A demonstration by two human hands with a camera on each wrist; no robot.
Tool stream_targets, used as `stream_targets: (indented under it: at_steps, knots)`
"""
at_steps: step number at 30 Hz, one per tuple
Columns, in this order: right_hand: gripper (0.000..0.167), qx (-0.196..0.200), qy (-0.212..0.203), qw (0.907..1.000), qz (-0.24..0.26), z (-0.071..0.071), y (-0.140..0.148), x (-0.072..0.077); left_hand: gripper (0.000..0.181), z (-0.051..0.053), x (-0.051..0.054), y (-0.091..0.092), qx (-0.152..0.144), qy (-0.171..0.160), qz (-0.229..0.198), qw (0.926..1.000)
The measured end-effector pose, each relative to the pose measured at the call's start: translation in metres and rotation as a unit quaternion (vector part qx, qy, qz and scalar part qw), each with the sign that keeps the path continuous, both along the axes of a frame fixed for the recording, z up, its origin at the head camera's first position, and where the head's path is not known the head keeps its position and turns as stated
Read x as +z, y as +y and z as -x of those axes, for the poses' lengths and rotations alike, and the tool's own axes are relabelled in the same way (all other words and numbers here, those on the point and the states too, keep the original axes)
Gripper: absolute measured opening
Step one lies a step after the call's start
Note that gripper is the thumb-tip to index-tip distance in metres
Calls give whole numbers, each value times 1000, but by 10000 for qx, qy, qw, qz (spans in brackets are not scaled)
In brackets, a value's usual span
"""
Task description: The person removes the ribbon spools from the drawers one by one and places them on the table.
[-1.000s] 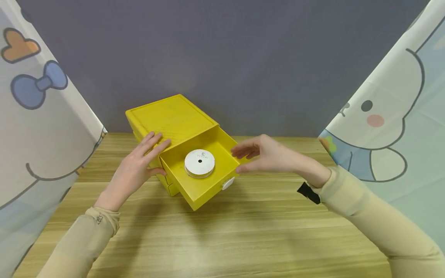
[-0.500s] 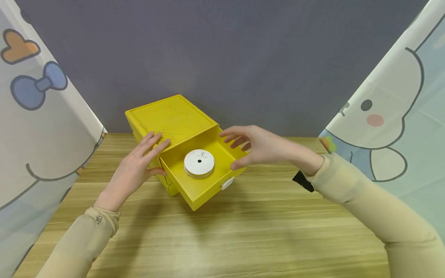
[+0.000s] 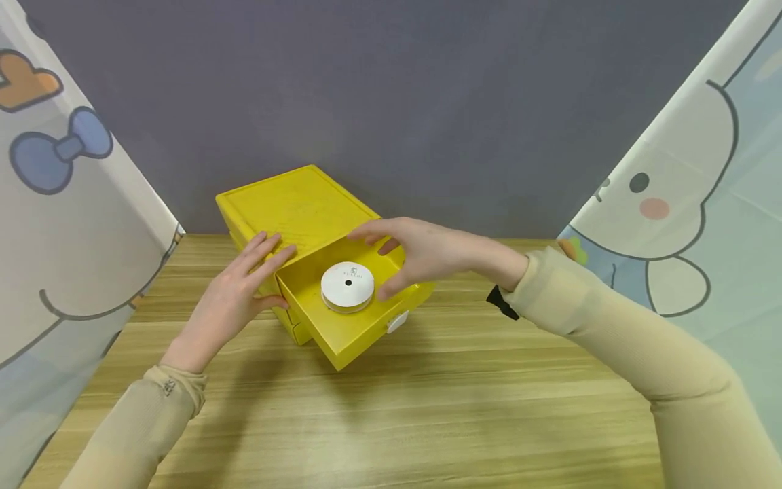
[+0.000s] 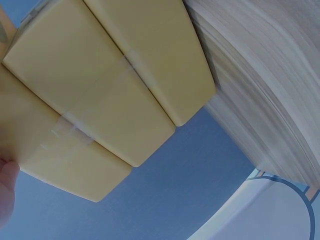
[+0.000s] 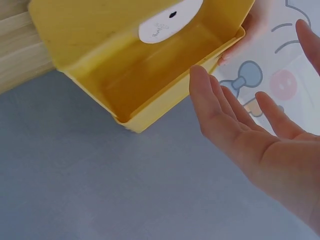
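A yellow drawer cabinet stands on the table with its top drawer pulled out. Inside the drawer lies a white ribbon spool, flat, with a small dark hole in its centre. My left hand rests on the cabinet's left front corner, fingers on the top and thumb lower down by the drawer's side. Over the drawer's right side hovers my right hand, fingers spread and slightly bent, nothing in them. Its thumb and fingertips point at the spool, apart from it. In the right wrist view the spool is partly cut off.
A white handle sticks out from the drawer front. The wooden table stretches in front. A grey backdrop stands close behind the cabinet, with cartoon-printed curtains at both sides. Clear tape crosses the cabinet's side.
My right hand has moved left from beside the drawer's right edge to over the drawer, its fingers spreading wider. The left hand, cabinet and spool stay in place.
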State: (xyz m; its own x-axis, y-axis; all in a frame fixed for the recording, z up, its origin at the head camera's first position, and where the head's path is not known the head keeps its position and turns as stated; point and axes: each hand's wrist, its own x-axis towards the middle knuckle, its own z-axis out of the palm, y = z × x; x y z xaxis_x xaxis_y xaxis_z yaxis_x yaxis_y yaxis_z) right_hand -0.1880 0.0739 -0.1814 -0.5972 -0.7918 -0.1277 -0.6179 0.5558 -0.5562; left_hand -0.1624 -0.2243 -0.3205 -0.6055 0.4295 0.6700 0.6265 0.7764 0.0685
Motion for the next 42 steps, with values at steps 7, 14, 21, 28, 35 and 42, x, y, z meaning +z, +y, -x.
stream_targets:
  at_steps: [7,14,21,28,35,42]
  knots:
    - [83,49,35,9990,-448,8,-10,4,96,1,0,2,-39,-31,15,10000]
    - [85,137,-212,9964,-810,16,-21,5,96,2,1,3,-27,-79,19,10000]
    - [85,580,-284,9876,-1431,21,-30,0,96,1,0,4,-21,-109,13,9999]
    - [91,957,-395,9794,-1732,29,-40,-3,95,1,0,5,-22,-114,-6,9999]
    - [95,1032,-394,9674,-2277,38,-50,-7,95,0,-1,6,-29,-109,-15,9999]
    - [100,1025,-420,9569,-2685,47,-59,-15,95,0,-1,6,-23,-127,-34,9999]
